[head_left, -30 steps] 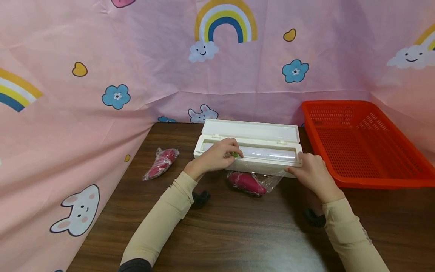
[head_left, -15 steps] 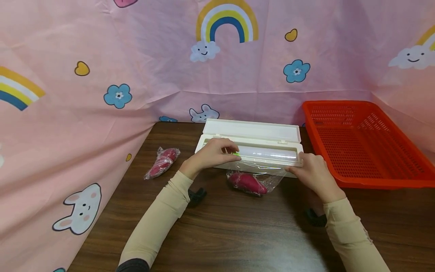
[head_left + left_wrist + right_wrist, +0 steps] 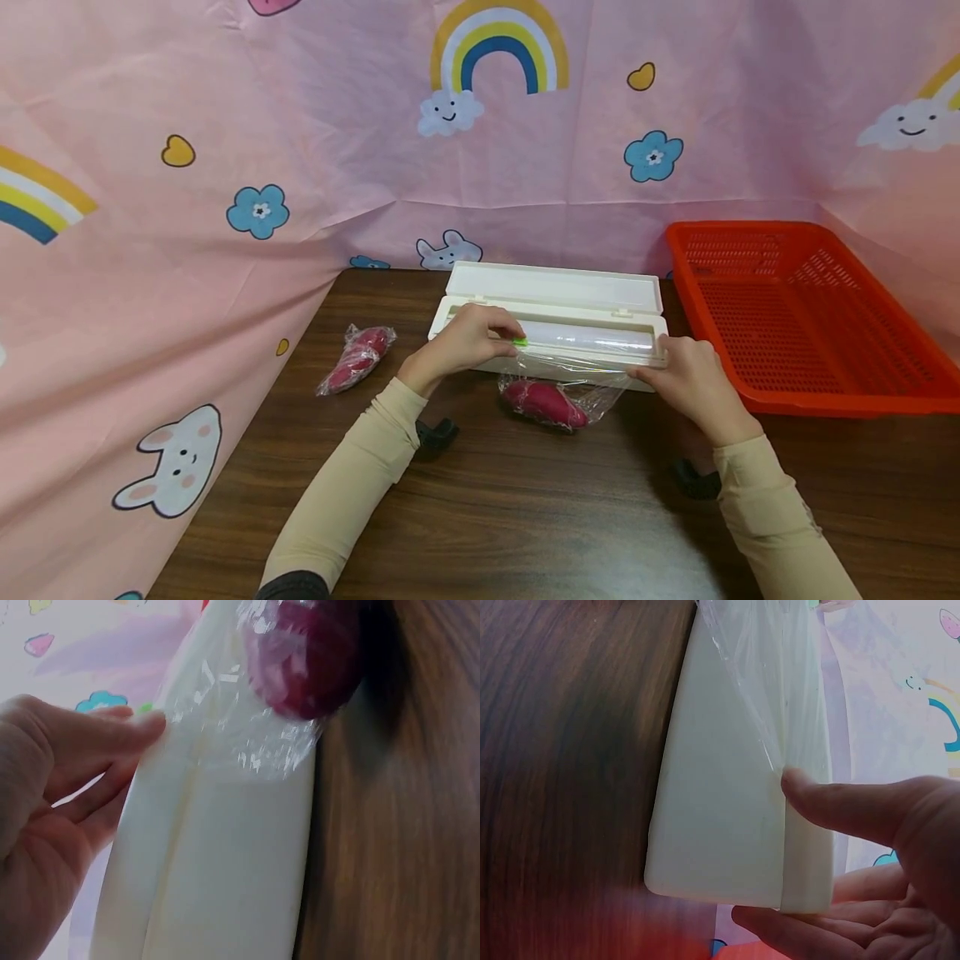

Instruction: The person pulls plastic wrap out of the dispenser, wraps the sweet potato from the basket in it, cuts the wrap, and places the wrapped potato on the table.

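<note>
A white cling film dispenser box (image 3: 498, 367) lies with its lid (image 3: 555, 287) raised and a film roll (image 3: 592, 337) inside. My left hand (image 3: 465, 337) pinches the small green slide cutter (image 3: 520, 342) at the box's front edge, between thumb and fingertips. At the box's right end, my right hand (image 3: 693, 383) grips the corner, thumb on the front edge (image 3: 870, 847) and fingers beneath or behind. Clear film (image 3: 600, 396) runs from the box over a magenta, sweet-potato-shaped thing (image 3: 543, 402) lying in front. A second such thing (image 3: 356, 360), wrapped in film, lies left.
A red perforated basket (image 3: 825, 400) stands to the right, close to the box. Dark objects (image 3: 437, 435), apparently parts of the wrist gear, show by both wrists. A pink printed cloth (image 3: 315, 125) hangs behind and to the left of the brown wooden table (image 3: 525, 517).
My left hand has shifted slightly left, its fingertips now at the green cutter's left side, showing more of it. The right hand stays on the box end. The film-covered thing keeps its place.
</note>
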`<act>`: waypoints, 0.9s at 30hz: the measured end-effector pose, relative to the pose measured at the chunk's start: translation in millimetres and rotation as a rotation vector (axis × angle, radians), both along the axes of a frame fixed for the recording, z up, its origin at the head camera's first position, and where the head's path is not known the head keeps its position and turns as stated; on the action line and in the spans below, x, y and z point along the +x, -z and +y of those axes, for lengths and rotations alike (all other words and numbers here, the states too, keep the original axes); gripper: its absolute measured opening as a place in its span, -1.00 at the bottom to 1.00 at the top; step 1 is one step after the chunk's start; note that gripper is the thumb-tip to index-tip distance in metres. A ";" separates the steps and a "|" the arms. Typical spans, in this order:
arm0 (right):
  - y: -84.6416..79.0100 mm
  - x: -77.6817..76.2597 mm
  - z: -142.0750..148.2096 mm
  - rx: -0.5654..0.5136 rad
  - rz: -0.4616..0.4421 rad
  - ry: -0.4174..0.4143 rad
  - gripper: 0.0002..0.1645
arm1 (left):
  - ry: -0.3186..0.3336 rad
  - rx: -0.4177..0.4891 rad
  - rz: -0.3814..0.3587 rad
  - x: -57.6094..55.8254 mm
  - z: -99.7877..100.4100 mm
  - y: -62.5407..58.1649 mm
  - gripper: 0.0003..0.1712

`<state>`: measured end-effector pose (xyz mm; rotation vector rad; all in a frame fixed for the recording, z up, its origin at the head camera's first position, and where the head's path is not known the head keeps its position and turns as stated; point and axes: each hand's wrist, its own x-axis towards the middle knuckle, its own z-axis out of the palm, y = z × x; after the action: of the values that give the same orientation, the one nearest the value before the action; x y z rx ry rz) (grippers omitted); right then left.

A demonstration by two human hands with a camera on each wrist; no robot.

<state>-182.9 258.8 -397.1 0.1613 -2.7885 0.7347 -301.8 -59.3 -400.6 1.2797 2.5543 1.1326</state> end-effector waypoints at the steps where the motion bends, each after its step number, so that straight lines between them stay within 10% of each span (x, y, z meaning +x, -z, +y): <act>1: -0.2 0.2 0.2 0.002 0.003 0.001 -0.62 | -0.007 -0.010 0.002 0.4 0.1 -1.4 -0.77; 8: -0.8 -0.8 1.0 0.008 0.033 -0.005 -0.59 | -0.001 -0.114 0.162 2.6 2.1 -12.6 -0.84; 27: 0.1 -0.1 2.6 -0.009 0.039 -0.016 -0.61 | -0.056 -0.130 0.115 6.4 19.2 -13.6 -0.84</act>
<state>-183.1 261.3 -397.2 0.1946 -2.7498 0.7396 -295.4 -40.1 -386.9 1.2861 2.7110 0.9091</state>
